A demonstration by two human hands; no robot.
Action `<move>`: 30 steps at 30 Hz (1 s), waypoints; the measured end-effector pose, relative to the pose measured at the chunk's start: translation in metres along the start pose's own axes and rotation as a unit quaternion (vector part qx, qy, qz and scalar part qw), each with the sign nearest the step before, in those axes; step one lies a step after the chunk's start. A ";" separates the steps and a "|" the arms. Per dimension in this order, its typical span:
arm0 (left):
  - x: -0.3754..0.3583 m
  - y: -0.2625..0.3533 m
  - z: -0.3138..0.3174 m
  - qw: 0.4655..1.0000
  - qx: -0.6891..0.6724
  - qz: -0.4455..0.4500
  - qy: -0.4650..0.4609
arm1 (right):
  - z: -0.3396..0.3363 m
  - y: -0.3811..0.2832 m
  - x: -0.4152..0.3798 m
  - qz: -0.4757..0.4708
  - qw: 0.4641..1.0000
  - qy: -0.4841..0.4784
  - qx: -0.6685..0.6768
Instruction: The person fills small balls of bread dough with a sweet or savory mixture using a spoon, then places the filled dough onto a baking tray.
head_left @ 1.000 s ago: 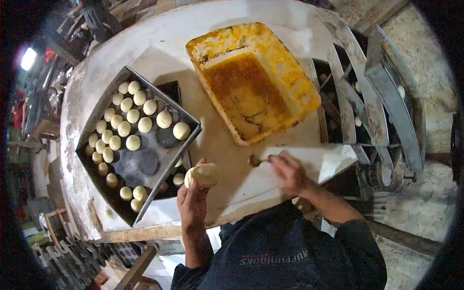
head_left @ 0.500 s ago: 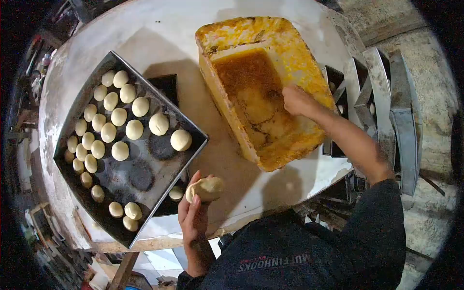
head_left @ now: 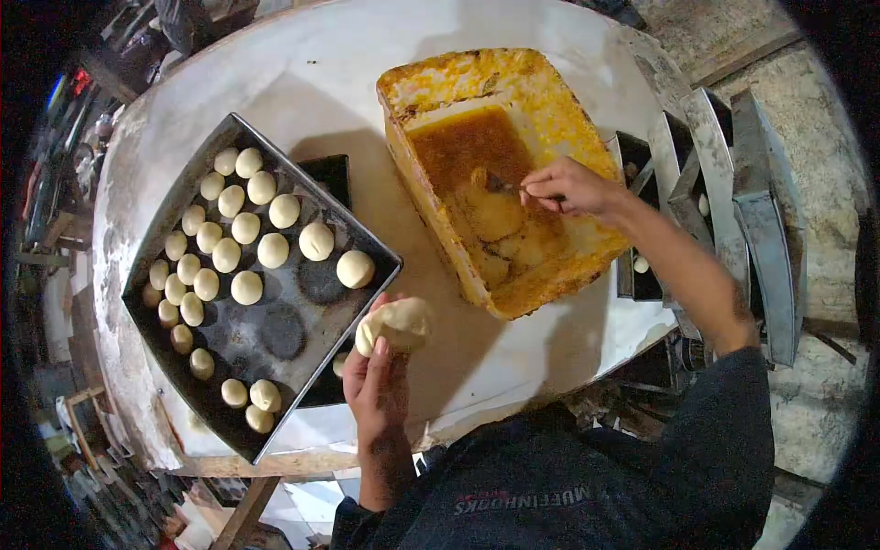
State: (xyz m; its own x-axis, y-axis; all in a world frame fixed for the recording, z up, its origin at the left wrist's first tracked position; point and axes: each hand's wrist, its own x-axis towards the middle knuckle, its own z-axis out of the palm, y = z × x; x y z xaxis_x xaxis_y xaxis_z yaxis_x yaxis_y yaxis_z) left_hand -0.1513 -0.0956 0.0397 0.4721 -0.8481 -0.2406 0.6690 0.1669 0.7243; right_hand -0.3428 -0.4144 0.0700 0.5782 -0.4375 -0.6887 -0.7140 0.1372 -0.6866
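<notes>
My left hand (head_left: pixel 374 378) is closed around a piece of pale dough (head_left: pixel 399 324), which looks flattened and cupped, beside the near right corner of the baking tray. In my right hand (head_left: pixel 576 188) is a spoon (head_left: pixel 501 184), its handle pinched between fingers and thumb. A lump of brown filling (head_left: pixel 478 177) sits on the spoon's tip. The spoon is over a large, yellow-smeared tub (head_left: pixel 431 215) with brownish-yellow filling spread across its bottom. Several round dough balls (head_left: pixel 273 250) rest in the dark square baking tray (head_left: pixel 188 414) to the left.
Another dark tray (head_left: pixel 332 174) lies partly hidden beneath the baking tray. Metal trays (head_left: pixel 768 215) stand stacked at the table's right edge, some with dough balls inside. The pale tabletop (head_left: pixel 302 78) has a worn rim; a wooden beam (head_left: pixel 247 513) shows below it.
My right hand has turned and risen slightly, bringing the spoon and its lump of filling into view. My left hand has lifted the dough a little upward. The view has shifted slightly.
</notes>
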 end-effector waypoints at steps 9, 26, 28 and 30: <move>-0.017 -0.009 0.065 0.991 -0.060 -0.105 -0.054 | 0.132 0.039 -0.124 -0.396 0.859 0.200 -0.255; -0.124 -0.062 0.025 0.996 -0.072 -0.025 0.053 | 0.242 0.148 -0.096 -0.395 0.841 0.329 -0.167; -0.137 -0.077 0.031 0.994 -0.110 -0.014 0.024 | 0.250 0.129 -0.135 -0.383 0.886 0.260 0.013; -0.155 -0.102 0.044 0.999 0.003 0.050 0.002 | 0.261 0.127 -0.166 -0.340 0.868 0.149 0.330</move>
State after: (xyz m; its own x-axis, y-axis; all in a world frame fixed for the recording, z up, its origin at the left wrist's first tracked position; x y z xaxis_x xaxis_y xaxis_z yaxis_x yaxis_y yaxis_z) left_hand -0.3183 -0.0035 0.0318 0.5387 -0.8253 -0.1695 0.6153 0.2480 0.7482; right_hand -0.4266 -0.0921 0.0366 0.5792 -0.8137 -0.0491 0.1909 0.1939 -0.9623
